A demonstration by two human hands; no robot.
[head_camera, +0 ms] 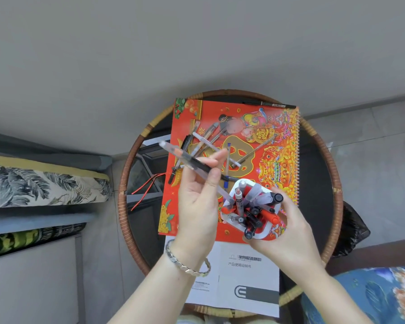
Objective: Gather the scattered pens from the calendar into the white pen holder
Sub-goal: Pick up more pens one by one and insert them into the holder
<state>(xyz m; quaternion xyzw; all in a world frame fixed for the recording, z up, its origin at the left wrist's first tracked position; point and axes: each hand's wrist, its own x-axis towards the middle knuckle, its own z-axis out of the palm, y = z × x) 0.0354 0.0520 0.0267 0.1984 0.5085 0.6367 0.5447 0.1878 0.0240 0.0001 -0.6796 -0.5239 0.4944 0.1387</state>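
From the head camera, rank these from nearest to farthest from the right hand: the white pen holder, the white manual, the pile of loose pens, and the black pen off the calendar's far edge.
Measured from the right hand:
1. White pen holder, held in that hand.
2. White manual, just below the hand, toward the person.
3. Pile of loose pens, up and left on the calendar.
4. Black pen, beyond the calendar's top edge.

holder (pixel 264 232): wall mostly behind right hand (pixel 288 232)
booklet (pixel 243 284): print too small
forearms: cut off at bottom edge
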